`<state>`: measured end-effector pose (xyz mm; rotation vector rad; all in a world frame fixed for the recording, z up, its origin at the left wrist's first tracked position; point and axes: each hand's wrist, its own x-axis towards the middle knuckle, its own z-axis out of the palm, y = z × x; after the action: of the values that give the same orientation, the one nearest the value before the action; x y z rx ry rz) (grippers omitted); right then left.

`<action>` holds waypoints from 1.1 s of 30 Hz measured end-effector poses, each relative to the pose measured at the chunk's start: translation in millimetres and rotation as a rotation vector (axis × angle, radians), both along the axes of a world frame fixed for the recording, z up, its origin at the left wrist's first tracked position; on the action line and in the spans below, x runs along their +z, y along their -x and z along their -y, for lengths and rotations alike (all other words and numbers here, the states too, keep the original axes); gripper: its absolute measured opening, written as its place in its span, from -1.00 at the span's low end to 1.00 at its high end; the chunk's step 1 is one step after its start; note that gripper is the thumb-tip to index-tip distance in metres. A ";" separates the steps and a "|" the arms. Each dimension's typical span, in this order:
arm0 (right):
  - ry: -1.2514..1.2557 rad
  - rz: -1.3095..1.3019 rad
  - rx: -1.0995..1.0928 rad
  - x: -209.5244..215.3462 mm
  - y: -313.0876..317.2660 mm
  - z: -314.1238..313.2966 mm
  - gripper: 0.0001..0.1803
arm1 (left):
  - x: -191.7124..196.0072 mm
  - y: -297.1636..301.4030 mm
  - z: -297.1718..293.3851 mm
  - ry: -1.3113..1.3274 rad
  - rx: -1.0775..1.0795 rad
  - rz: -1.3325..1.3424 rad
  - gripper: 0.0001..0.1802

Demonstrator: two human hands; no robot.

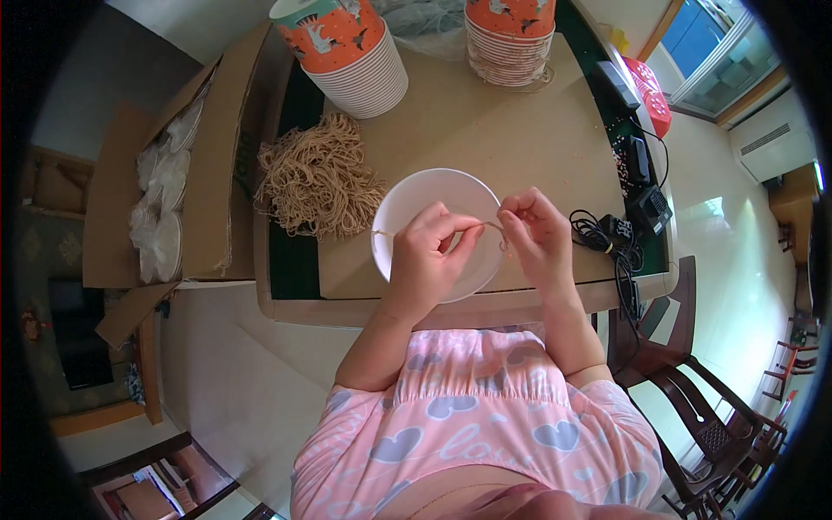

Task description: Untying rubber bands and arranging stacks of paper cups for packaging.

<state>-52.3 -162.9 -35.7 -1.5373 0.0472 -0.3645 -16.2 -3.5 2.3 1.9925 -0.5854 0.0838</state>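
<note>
A white round paper tub stands at the table's near edge, its open top toward me. Over it my left hand pinches a thin tan string between thumb and fingertips. My right hand, just beyond the tub's right rim, is closed with its fingertips at the string's other part, where a small curl hangs down. A bit of string also shows left of my left hand, by the tub's rim. Left of the tub lies a tangled heap of the same tan string.
Behind stand a stack of orange-patterned paper tubs and a second stack with strings around it. An open cardboard box with plastic-wrapped white goods is at left. Black cables and adapters line the right edge, above a dark chair.
</note>
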 end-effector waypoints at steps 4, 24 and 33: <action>0.251 0.070 0.069 15.8 1.2 -0.8 -0.83 | -0.7 -0.6 -1.7 0.042 0.003 -0.010 -0.93; 0.341 0.155 -0.042 16.6 2.8 -3.0 -0.86 | -3.7 -4.6 -5.5 0.083 -0.075 -0.050 -0.93; 0.345 0.247 0.029 17.4 6.0 2.7 -0.85 | 2.6 -5.8 -13.8 0.231 -0.314 -0.296 -0.90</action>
<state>-58.3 -165.6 -18.3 -1.8189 -0.2425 -0.5590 -10.4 10.3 4.9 1.6299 -0.6553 -0.3170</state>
